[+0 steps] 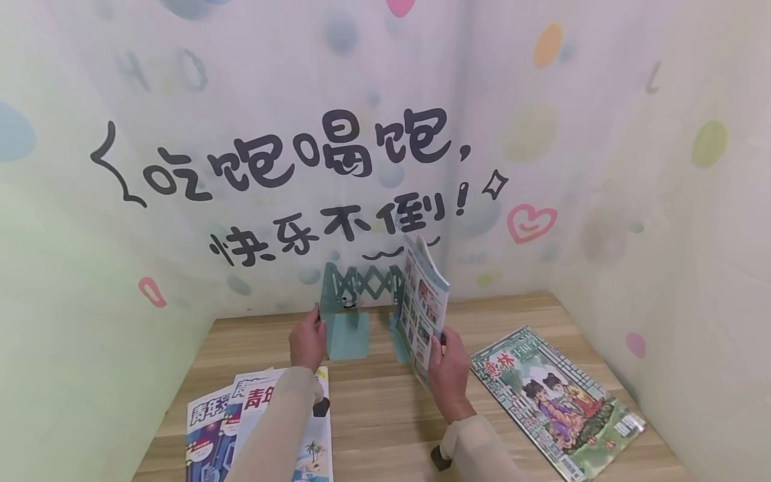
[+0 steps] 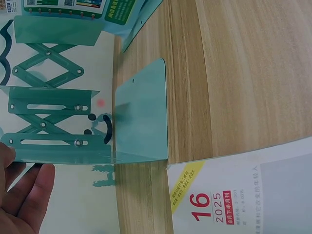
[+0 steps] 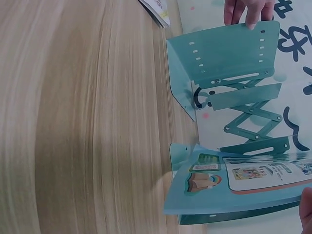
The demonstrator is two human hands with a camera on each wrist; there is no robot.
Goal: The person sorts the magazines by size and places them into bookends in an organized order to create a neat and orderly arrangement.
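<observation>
On the table [image 1: 379,415] by the wall [image 1: 361,67] stands one green book stand [image 1: 348,337], left panel [image 3: 224,51] pinched by the left hand [image 1: 308,340], with one magazine [image 1: 423,301], upright at its right end, gripped by the right hand [image 1: 450,371], seemingly being shelved, next wanting squaring before release.

Plain, pale cream-beige long sleeves are worn on both arms, left sleeve [image 1: 274,418] and right sleeve [image 1: 482,450], both ended near the wrist, slightly creased; seen between left and right edges of worktop [image 1: 379,418]. Small black block worn at each wrist, left block [image 1: 322,407], right block [image 1: 441,458], set on inward-facing side; left hand [image 1: 308,343] and right hand [image 1: 450,376] left bare
</observation>
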